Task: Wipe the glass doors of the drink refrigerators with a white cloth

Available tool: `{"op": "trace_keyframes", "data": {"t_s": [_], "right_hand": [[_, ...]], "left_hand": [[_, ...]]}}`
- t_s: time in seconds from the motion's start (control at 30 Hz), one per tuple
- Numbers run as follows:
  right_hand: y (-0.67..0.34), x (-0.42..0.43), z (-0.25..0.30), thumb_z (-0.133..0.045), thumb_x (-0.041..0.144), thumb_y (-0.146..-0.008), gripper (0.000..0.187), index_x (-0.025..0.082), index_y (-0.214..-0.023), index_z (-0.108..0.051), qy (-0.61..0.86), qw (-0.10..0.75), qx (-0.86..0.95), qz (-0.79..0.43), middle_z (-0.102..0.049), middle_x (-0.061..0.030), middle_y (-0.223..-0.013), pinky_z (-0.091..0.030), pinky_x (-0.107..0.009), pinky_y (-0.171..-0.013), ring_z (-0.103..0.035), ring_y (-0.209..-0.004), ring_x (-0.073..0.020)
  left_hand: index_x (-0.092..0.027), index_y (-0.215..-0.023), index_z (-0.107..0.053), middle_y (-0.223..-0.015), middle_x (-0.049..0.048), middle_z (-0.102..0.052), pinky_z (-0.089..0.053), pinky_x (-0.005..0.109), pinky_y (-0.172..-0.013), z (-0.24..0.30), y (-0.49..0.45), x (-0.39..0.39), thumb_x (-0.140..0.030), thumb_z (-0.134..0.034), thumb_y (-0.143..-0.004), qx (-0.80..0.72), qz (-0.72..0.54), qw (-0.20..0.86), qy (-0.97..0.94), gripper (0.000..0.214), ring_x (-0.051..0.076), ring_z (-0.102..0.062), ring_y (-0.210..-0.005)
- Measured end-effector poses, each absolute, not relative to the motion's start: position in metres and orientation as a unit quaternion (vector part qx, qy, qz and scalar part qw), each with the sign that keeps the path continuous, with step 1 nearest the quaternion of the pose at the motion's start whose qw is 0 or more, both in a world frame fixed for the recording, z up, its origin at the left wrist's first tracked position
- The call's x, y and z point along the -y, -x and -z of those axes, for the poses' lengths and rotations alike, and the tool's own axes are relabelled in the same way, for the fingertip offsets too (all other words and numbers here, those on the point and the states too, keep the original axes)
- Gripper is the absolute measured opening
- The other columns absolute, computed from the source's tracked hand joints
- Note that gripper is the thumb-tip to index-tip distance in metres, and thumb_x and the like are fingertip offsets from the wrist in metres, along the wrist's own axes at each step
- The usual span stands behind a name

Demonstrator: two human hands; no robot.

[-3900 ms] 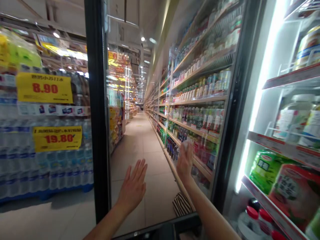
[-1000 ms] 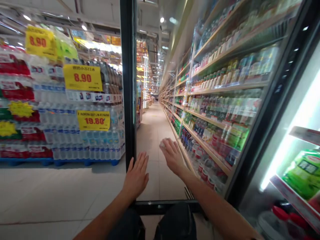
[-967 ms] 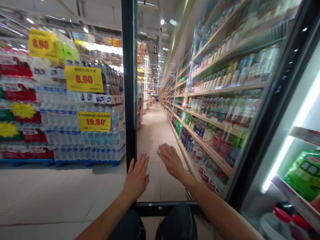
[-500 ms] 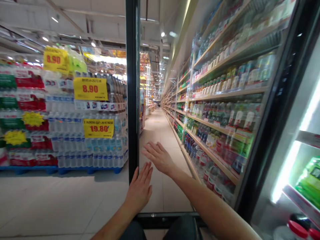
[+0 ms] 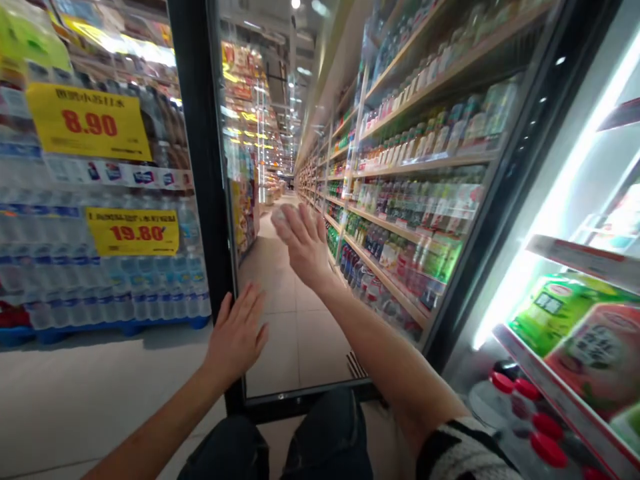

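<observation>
A black-framed glass door [image 5: 270,353] of a lit cooler stands swung open before me. My left hand [image 5: 237,337] lies flat with fingers stretched out, by the lower left part of the pane, next to the black frame edge. Higher and further right, my right hand [image 5: 304,247] has its fingers spread and the palm facing the glass. Its fingertips are blurred, with a pale smear beside them that may be a reflection. Nothing held can be made out in either hand. Shelves of bottles [image 5: 415,207] show in the glass.
On the left, stacked packs of water bottles [image 5: 120,280] carry yellow price signs [image 5: 90,123]. To the right, the cooler shelf [image 5: 555,380] holds green and pink packages [image 5: 600,347], with red-capped bottles [image 5: 547,447] below. My knees [image 5: 325,433] are close to the door's bottom edge.
My view has turned right and down, bringing more of the cooler shelf into sight. My right hand has moved up the glass, away from the left hand, which stays low by the frame.
</observation>
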State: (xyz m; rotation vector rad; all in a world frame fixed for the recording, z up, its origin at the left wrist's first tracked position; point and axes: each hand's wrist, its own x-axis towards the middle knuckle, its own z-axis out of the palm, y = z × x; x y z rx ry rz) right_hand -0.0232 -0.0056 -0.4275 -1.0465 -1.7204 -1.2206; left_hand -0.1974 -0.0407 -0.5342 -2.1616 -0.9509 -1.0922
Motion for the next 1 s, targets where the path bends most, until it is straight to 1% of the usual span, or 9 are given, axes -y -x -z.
{"op": "trace_keyframes", "data": {"t_s": [0.1,0.23,0.33,0.43,0.57,0.7,0.77,0.87,1.0], "right_hand": [[0.015,0.007,0.426,-0.033,0.017,-0.093,0.044,0.027,-0.135,-0.039,0.384,0.393,0.672,0.496,-0.040,0.0016,-0.143,-0.009,-0.045,-0.114,-0.010,-0.140,-0.0176],[0.011,0.011,0.451,-0.037,0.021,-0.092,0.042,0.028,-0.133,-0.042,0.336,0.345,0.717,0.503,-0.043,0.0040,-0.140,-0.008,-0.042,-0.115,-0.012,-0.140,-0.0160],[0.013,0.011,0.459,-0.037,0.021,-0.092,0.043,0.025,-0.134,-0.040,0.363,0.357,0.717,0.477,-0.042,0.0003,-0.141,-0.008,-0.041,-0.115,-0.014,-0.140,-0.0137],[0.009,0.012,0.456,-0.035,0.022,-0.091,0.042,0.018,-0.132,-0.042,0.365,0.371,0.714,0.469,-0.042,-0.0058,-0.140,-0.010,-0.039,-0.115,-0.015,-0.139,-0.0119],[-0.014,0.019,0.456,-0.040,0.038,-0.087,0.050,0.012,-0.130,-0.043,0.383,0.375,0.708,0.461,-0.039,-0.0135,-0.141,-0.008,-0.046,-0.113,-0.013,-0.140,-0.0207],[-0.032,0.024,0.462,-0.043,0.041,-0.086,0.051,0.016,-0.130,-0.044,0.395,0.348,0.719,0.454,-0.042,-0.0124,-0.140,-0.006,-0.047,-0.113,-0.018,-0.139,-0.0222],[-0.033,0.023,0.463,-0.043,0.040,-0.087,0.047,0.018,-0.128,-0.047,0.398,0.378,0.698,0.460,-0.044,-0.0115,-0.138,-0.008,-0.046,-0.113,-0.021,-0.138,-0.0219],[-0.029,0.023,0.460,-0.044,0.040,-0.088,0.042,0.019,-0.123,-0.052,0.403,0.469,0.641,0.454,-0.047,-0.0125,-0.135,-0.012,-0.047,-0.111,-0.028,-0.135,-0.0233],[-0.022,0.034,0.442,-0.046,0.030,-0.086,0.030,0.019,-0.111,-0.060,0.375,0.561,0.644,0.360,-0.059,-0.0091,-0.121,-0.029,-0.040,-0.106,-0.046,-0.120,-0.0198]], "left_hand": [[-0.015,-0.142,-0.018,-0.144,0.0163,-0.034,-0.022,0.049,-0.110,0.520,0.197,0.033,-0.026,-0.045,-0.084,0.331,0.435,0.287,0.786,0.065,0.027,-0.029,-0.134],[-0.020,-0.143,-0.017,-0.147,0.0132,-0.027,-0.025,0.048,-0.110,0.493,0.189,0.033,-0.025,-0.048,-0.083,0.294,0.511,0.254,0.767,0.067,0.027,-0.028,-0.135],[-0.023,-0.141,-0.019,-0.148,0.0097,-0.026,-0.028,0.044,-0.109,0.470,0.174,0.036,-0.025,-0.046,-0.084,0.254,0.557,0.192,0.767,0.063,0.025,-0.028,-0.135],[-0.023,-0.140,-0.020,-0.146,0.0094,-0.029,-0.028,0.045,-0.110,0.452,0.154,0.032,-0.025,-0.041,-0.088,0.236,0.580,0.150,0.765,0.057,0.023,-0.029,-0.134],[-0.019,-0.135,-0.032,-0.144,0.0126,-0.032,-0.026,0.046,-0.110,0.446,0.127,0.018,-0.025,-0.041,-0.088,0.240,0.593,0.170,0.750,0.048,0.024,-0.026,-0.135],[-0.019,-0.124,-0.047,-0.142,0.0134,-0.035,-0.026,0.049,-0.109,0.449,0.112,0.006,-0.022,-0.043,-0.087,0.250,0.599,0.234,0.724,0.037,0.027,-0.024,-0.136],[-0.020,-0.122,-0.048,-0.137,0.0130,-0.041,-0.029,0.048,-0.106,0.447,0.112,0.006,-0.022,-0.045,-0.086,0.244,0.597,0.270,0.714,0.036,0.026,-0.032,-0.131],[-0.021,-0.119,-0.050,-0.125,0.0104,-0.053,-0.037,0.043,-0.100,0.440,0.119,0.012,-0.023,-0.053,-0.082,0.199,0.575,0.318,0.727,0.037,0.024,-0.045,-0.120],[-0.018,-0.116,-0.051,-0.115,0.0091,-0.058,-0.043,0.038,-0.093,0.420,0.130,0.022,-0.025,-0.052,-0.084,0.199,0.537,0.279,0.771,0.033,0.022,-0.052,-0.109]]}}
